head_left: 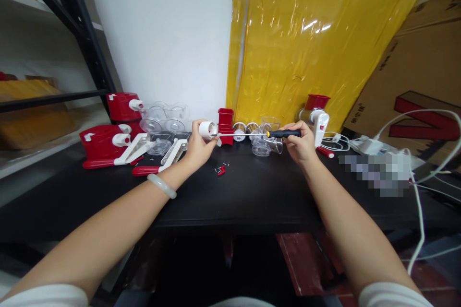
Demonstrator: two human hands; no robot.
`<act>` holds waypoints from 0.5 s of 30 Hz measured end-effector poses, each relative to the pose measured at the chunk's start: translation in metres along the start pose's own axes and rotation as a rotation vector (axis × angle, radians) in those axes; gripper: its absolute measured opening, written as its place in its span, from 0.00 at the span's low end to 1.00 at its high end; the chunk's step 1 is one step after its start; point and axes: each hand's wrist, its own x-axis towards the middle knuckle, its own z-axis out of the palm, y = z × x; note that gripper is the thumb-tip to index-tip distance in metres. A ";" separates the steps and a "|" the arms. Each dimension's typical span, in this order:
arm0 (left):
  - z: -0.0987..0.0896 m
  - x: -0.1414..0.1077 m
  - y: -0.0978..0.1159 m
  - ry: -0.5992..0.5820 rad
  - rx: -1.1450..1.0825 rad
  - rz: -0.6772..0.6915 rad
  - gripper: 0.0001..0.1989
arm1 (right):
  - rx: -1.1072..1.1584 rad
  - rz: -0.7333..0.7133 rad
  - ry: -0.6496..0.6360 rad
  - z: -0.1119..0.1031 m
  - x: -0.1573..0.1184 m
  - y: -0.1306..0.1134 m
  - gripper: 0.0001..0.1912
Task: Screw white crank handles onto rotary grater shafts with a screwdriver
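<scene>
My left hand (199, 147) is wrapped round a white round plastic part (206, 129), whose open end faces right. In my right hand (301, 143) is a screwdriver (284, 133) with a black and yellow handle, held level. Its long shaft points left, and the tip reaches the opening of the white part; whether it touches a screw inside is hidden. Below, on the black table (252, 196), lie a small red plastic piece (221, 170) and several tiny screws. Just behind the shaft stand a red hopper (225, 120) and clear plastic parts (261, 146).
Red grater bases (103, 143), white crank handles with red grips (146, 170) and clear cups (158, 117) stand at the left. Metal drums (239, 130) sit at the back. An assembled red and white grater (320, 122) and a power strip with white cables (372, 146) are at the right.
</scene>
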 end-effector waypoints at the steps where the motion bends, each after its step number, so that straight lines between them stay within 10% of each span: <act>1: 0.000 0.000 0.000 -0.004 0.005 -0.003 0.25 | 0.000 0.000 -0.001 0.000 0.000 0.000 0.14; 15: -0.005 0.001 0.000 0.055 0.080 0.029 0.26 | -0.050 0.135 -0.127 -0.005 -0.001 -0.003 0.16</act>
